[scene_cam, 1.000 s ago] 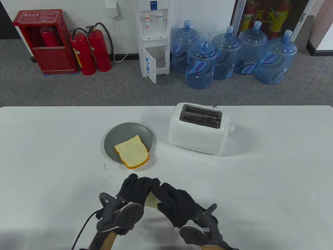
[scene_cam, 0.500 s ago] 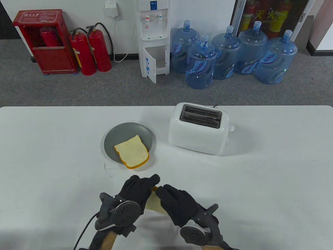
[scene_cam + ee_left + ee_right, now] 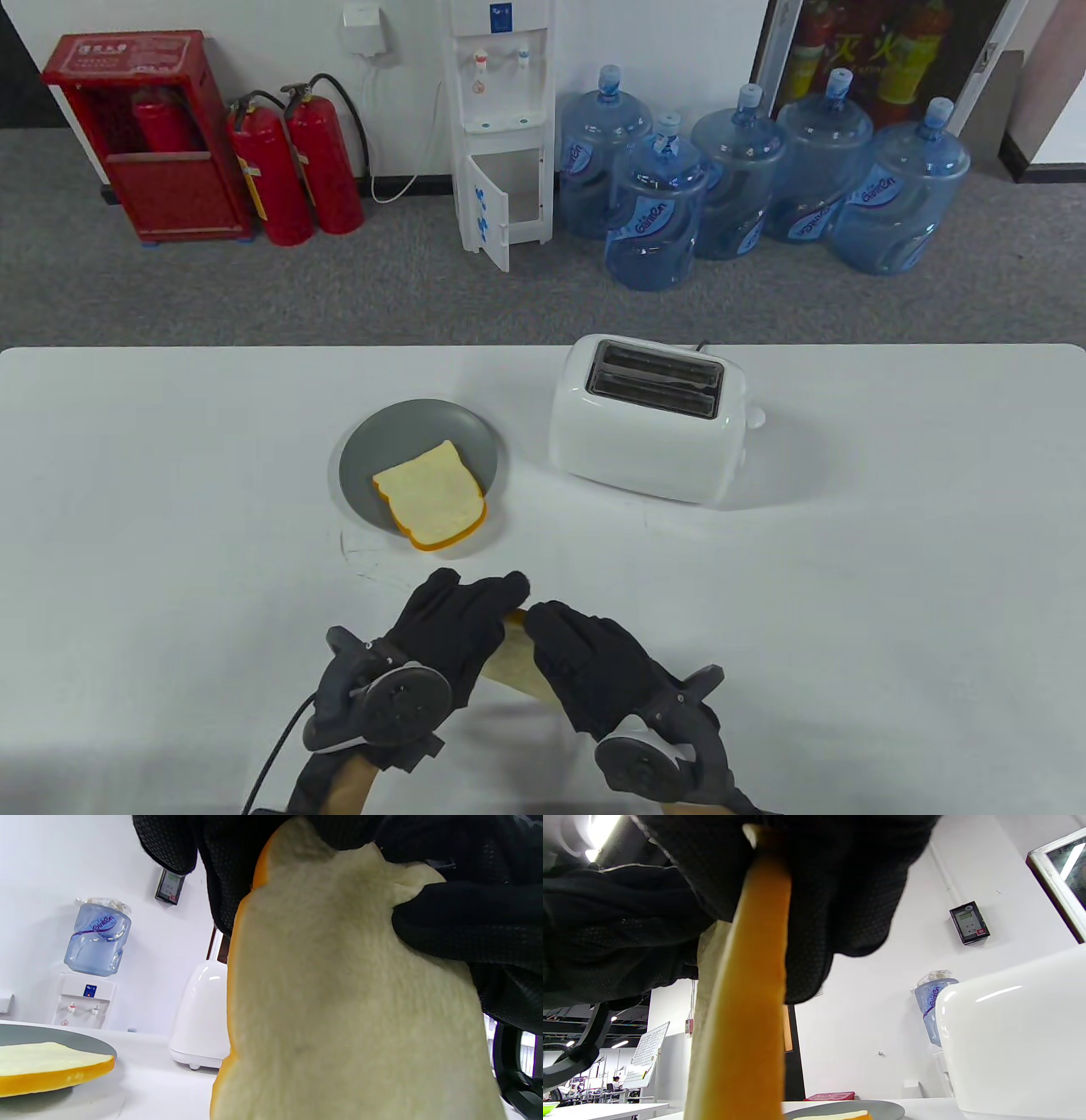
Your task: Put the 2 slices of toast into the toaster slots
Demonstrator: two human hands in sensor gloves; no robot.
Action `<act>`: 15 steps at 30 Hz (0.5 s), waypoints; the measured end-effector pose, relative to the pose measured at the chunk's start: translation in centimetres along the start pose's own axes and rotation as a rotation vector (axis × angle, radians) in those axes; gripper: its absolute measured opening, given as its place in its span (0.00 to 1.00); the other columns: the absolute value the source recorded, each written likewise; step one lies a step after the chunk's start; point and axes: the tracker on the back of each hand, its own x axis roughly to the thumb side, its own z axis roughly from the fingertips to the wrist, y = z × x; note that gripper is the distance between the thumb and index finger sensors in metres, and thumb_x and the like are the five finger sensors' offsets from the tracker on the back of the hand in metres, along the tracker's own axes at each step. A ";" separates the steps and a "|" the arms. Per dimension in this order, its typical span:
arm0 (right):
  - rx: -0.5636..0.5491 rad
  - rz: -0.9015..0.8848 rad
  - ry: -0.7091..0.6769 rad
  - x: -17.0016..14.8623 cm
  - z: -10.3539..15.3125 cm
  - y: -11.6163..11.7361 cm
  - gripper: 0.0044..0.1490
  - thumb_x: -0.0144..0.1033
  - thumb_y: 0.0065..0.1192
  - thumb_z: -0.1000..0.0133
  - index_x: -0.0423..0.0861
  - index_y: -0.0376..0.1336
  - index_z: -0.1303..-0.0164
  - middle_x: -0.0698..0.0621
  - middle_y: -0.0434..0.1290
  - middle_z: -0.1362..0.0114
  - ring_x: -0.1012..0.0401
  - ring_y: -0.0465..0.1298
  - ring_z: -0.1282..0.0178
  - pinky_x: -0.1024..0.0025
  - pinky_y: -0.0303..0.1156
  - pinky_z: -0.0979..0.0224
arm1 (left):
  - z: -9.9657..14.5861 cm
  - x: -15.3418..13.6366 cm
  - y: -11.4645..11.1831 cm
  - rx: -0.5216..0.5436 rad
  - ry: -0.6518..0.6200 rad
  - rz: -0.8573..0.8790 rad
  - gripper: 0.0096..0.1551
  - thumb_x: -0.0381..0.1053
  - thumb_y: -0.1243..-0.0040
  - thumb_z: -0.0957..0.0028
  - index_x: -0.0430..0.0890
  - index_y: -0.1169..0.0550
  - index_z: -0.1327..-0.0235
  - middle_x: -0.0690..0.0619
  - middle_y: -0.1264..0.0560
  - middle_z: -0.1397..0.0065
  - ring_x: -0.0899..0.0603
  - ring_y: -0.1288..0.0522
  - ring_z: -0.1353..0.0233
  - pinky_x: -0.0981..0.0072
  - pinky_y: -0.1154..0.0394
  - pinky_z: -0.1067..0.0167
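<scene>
Held slice: pale, orange-crusted slice of toast (image 3: pixel 512 658) is sitting between both gloves at 6 o'clock, mostly hidden from above.
Left hand (image 3: pixel 454 632): fingers are curling round it.
Right hand (image 3: pixel 594 666): pinching its crust edge.
Second slice (image 3: pixel 431 503): lying on the grey round plate (image 3: pixel 373 441).
White two-slot toaster (image 3: pixel 649 429): standing at 1 o'clock, cropped in both wrist views.
</scene>
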 end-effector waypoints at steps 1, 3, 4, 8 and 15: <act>-0.002 0.008 -0.003 0.1 0.0 0.0 0.36 0.43 0.67 0.33 0.59 0.53 0.16 0.53 0.75 0.25 0.70 0.90 0.43 0.68 0.85 0.28 | 0.0 -0.1 0.0 0.004 0.007 -0.015 0.30 0.53 0.50 0.39 0.59 0.32 0.21 0.58 0.25 0.24 0.48 0.17 0.28 0.46 0.33 0.21; -0.006 0.023 -0.007 0.1 0.0 0.0 0.37 0.43 0.67 0.33 0.59 0.53 0.16 0.53 0.75 0.25 0.70 0.90 0.43 0.68 0.85 0.28 | 0.2 -0.3 0.1 0.027 0.029 -0.048 0.31 0.58 0.51 0.39 0.59 0.33 0.20 0.57 0.27 0.20 0.46 0.19 0.24 0.44 0.34 0.21; -0.011 0.030 -0.006 0.1 0.0 0.0 0.37 0.43 0.67 0.33 0.59 0.53 0.16 0.53 0.75 0.25 0.70 0.90 0.43 0.68 0.85 0.28 | 0.2 -0.4 0.2 0.039 0.036 -0.062 0.31 0.59 0.51 0.39 0.59 0.33 0.20 0.57 0.29 0.19 0.45 0.21 0.22 0.44 0.35 0.21; -0.015 0.040 0.002 0.0 0.0 -0.1 0.37 0.42 0.67 0.33 0.59 0.52 0.16 0.52 0.74 0.25 0.68 0.89 0.42 0.66 0.85 0.28 | 0.6 -1.3 1.0 0.112 0.110 -0.064 0.33 0.62 0.51 0.40 0.59 0.34 0.19 0.56 0.33 0.15 0.42 0.27 0.16 0.42 0.37 0.20; -0.022 0.048 -0.004 0.1 0.0 -0.2 0.37 0.42 0.67 0.33 0.59 0.52 0.16 0.53 0.74 0.25 0.68 0.89 0.42 0.66 0.85 0.28 | 1.1 -2.4 1.9 0.120 0.214 -0.182 0.40 0.69 0.54 0.41 0.62 0.42 0.14 0.54 0.45 0.09 0.35 0.45 0.09 0.35 0.47 0.19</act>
